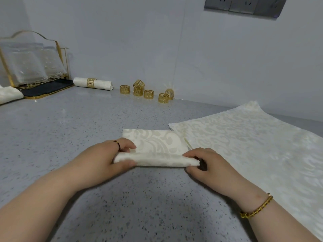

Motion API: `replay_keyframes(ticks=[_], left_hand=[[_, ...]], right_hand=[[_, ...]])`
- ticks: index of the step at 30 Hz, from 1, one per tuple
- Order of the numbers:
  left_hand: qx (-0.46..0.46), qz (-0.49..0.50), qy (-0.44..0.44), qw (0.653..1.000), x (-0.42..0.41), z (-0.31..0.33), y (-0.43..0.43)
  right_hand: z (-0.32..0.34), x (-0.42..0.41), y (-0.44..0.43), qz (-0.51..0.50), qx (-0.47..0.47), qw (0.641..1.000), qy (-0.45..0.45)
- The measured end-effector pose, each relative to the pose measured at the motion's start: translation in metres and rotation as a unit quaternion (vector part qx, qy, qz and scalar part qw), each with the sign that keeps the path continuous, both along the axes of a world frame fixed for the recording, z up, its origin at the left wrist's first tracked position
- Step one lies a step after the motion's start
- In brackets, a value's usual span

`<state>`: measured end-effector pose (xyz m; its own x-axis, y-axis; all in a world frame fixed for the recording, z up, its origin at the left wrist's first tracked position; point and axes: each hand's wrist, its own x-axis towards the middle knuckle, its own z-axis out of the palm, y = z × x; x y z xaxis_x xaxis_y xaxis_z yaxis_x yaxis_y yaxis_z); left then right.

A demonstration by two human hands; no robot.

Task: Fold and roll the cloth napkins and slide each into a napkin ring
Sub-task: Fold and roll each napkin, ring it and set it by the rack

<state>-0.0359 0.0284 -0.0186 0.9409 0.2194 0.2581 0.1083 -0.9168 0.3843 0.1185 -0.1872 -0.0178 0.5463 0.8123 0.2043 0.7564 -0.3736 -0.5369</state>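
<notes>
Rack sits far left at the back of the desk, with a folded napkin at the frame edge in front of it. Right of the rack is one finished roll, already ringed and lying along the wall. Next come the loose rings, clustered against the wall with one stacked on another.

Near centre, our left hand grips the left end of the napkin, fingers curled over the top and thumb on the near side. The rolled part runs left-right between our hands. The unrolled flap lies flat on the far side, so rolling goes away from us. Our right hand pinches the right end the same way. Each hand has one end and neither is nearer.

The rings are well apart from the napkin, straight back, so either hand could reach them. Our read: a ring must go on over one end, along the long axis, while the other hand keeps the roll tight.

Cloth is cream with a tone-on-tone scroll pattern. The roll looks even, with roughly half still flat.

Far right, a spare napkin lies spread open. Its near-left corner is just beside the flap; we can't tell if they touch.
</notes>
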Motion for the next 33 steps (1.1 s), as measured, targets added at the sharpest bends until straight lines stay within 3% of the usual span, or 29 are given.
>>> replay_keyframes(ticks=[8, 15, 20, 23, 27, 30, 33], left_hand=[[-0.187, 0.037, -0.063, 0.980, 0.005, -0.001, -0.002], [-0.080, 0.037, -0.060, 0.994, 0.007, -0.004, -0.004], [-0.119, -0.013, -0.090, 0.989, 0.005, -0.003, 0.004], [-0.119, -0.023, -0.063, 0.991, 0.000, 0.001, 0.003], [-0.024, -0.006, 0.014, 1.000, 0.000, 0.002, 0.000], [0.022, -0.019, -0.015, 0.999, 0.001, 0.001, 0.000], [-0.031, -0.030, -0.041, 0.998, 0.001, 0.002, 0.000]], right_hand=[[0.007, -0.003, 0.000, -0.048, 0.093, 0.980, 0.170], [-0.006, -0.007, 0.010, -0.097, 0.074, 0.991, 0.059], [-0.003, -0.004, 0.007, -0.037, 0.098, 0.994, -0.021], [0.000, -0.004, 0.002, 0.042, 0.038, 0.998, 0.016], [0.002, -0.001, -0.003, 0.059, -0.038, 0.997, 0.038], [0.000, -0.001, 0.000, 0.031, -0.034, 0.999, -0.015], [0.004, -0.002, -0.002, 0.038, -0.006, 0.999, 0.019]])
